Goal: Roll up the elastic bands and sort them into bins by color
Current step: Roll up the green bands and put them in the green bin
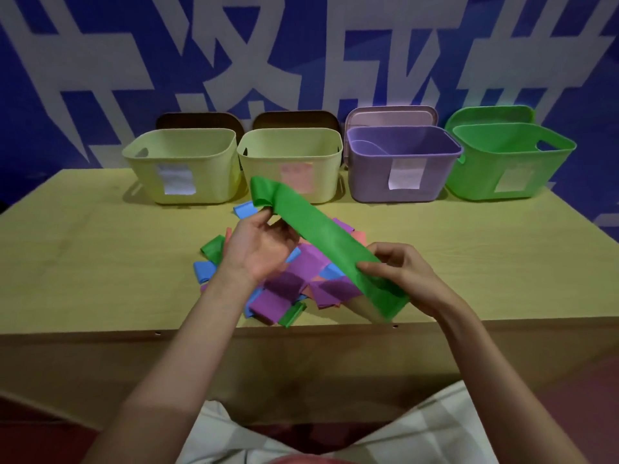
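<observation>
- Head view: a green elastic band [321, 236] is stretched flat in the air above the table [100, 256], slanting from upper left to lower right.
- Left hand [259, 249] pinches the band's far end, fingers curled on it; right hand [398, 272] pinches its near end.
- Beneath lies a pile of bands [301, 283], purple, blue, pink and green.
- Four bins line the back: two pale yellow [182, 165] [291, 162], one purple [402, 162], one green [505, 162].
- Each bin bears a paper label; the writing is too blurred to read.
- Large white characters cover the blue wall [67, 61].
</observation>
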Tool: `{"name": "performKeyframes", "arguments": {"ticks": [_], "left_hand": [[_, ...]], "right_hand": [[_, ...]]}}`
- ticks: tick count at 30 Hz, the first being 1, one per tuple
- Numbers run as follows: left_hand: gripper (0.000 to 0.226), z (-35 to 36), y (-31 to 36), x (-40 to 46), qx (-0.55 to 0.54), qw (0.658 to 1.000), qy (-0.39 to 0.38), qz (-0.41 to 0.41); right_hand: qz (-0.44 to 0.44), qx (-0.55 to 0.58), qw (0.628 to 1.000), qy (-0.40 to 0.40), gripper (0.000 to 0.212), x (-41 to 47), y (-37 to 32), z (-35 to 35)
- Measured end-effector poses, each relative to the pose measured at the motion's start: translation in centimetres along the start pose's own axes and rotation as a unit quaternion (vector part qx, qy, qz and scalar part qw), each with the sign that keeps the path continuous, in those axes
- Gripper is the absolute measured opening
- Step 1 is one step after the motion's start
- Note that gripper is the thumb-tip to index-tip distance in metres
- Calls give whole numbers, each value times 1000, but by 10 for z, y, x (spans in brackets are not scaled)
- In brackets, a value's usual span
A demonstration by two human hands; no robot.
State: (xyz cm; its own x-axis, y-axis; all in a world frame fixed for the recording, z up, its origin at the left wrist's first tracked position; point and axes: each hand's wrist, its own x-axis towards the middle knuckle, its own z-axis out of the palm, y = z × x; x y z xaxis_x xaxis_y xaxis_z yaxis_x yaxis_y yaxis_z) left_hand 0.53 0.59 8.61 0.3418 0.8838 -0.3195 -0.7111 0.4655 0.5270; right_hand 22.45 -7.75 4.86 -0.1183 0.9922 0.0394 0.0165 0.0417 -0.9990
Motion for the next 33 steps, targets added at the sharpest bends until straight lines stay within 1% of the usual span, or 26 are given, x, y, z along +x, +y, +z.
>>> {"name": "performKeyframes", "arguments": {"ticks": [3,6,8,12,14,16,19,21,23,24,27,29,31,33], "left_hand": [[26,-19,5,16,29,997,64,-16],[21,-30,6,27,22,994,106,-12],[26,-35,5,31,11,992,122,-5],[37,-43,4,39,12,987,155,51],[43,-44,6,43,11,983,167,77],[44,-43,9,46,12,982,162,93],[31,-34,7,56,66,976,160,130],[22,-20,-1,66,128,968,139,162],[21,3,-12,77,173,964,92,178],[23,19,-18,79,186,966,59,171],[25,78,-41,92,227,965,-39,126],[26,115,-60,110,264,957,-73,97],[26,144,-82,130,295,949,-90,62],[23,162,-109,150,345,932,-104,26]], "right_hand": [[45,2,998,-32,9,-4,6,1],[69,-20,997,-34,11,-6,13,5],[67,-29,997,-19,13,-7,14,6],[66,-52,996,-11,15,-7,14,4],[60,-69,996,10,16,-7,15,3],[55,-83,994,54,20,-5,17,0],[38,-71,992,93,27,-7,19,-9],[25,-53,992,114,29,-10,17,-16],[11,-42,988,149,31,-16,13,-25],[-1,-42,985,168,31,-19,11,-29],[-58,-30,968,243,33,-28,7,-45],[-83,-4,949,305,32,-34,7,-58],[-76,12,931,356,32,-38,12,-74],[-49,16,920,389,32,-38,21,-90]]}}
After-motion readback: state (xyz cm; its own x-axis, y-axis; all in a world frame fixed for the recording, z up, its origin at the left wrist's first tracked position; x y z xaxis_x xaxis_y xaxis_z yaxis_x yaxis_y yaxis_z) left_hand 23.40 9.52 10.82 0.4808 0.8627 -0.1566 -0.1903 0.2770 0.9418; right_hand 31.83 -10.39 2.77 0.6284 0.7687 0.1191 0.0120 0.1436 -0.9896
